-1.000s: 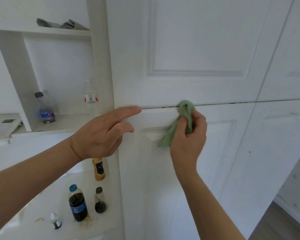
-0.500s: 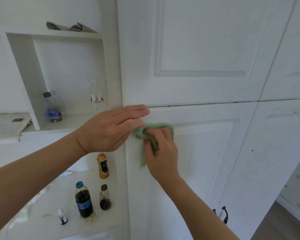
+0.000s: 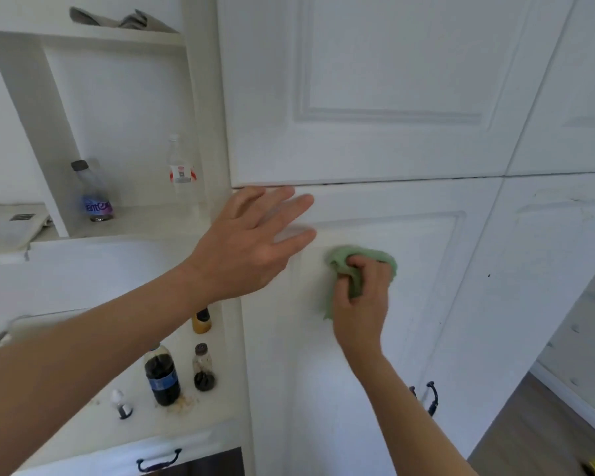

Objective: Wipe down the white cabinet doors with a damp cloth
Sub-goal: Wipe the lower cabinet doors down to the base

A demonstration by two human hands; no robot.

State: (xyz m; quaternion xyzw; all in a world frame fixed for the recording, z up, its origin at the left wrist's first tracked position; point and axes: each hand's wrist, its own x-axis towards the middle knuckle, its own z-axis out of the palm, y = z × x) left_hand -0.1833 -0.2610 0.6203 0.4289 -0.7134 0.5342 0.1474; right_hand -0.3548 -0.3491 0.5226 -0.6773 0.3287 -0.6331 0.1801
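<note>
Two hands at the white door [image 3: 375, 372] — left hand [image 3: 251, 249] spread flat on it, right hand [image 3: 361, 297] gripping a green cloth [image 3: 375, 257] — bottles [image 3: 162, 379] on the bench [image 3: 83, 427] beside.

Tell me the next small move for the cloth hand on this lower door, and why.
Probably sweep the green cloth rightward across the lower door. The right hand grips it bunched near the panel's upper left, the left hand lies open beside it, and faint marks show further right.
</note>
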